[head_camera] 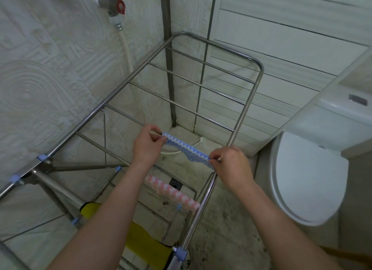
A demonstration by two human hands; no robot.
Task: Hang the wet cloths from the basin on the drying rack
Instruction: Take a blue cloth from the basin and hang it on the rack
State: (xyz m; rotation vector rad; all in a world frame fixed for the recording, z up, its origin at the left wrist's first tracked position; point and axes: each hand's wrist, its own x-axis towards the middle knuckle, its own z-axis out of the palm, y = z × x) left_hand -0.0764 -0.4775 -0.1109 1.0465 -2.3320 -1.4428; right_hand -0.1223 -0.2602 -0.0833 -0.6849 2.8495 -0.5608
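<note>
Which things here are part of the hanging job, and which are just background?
Job: rack, blue cloth, pink cloth, yellow cloth, left hand, right hand.
Background: toilet, tap, hose, drain.

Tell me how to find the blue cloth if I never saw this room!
Look at the metal drying rack standing in the corner beside the white toilet. About halfway along it, the left hand and right hand pinch the ends of the blue cloth stretched along a bar. Only it has blue-and-white zigzags; the pink-and-white cloth and yellow cloth hang nearer.
</note>
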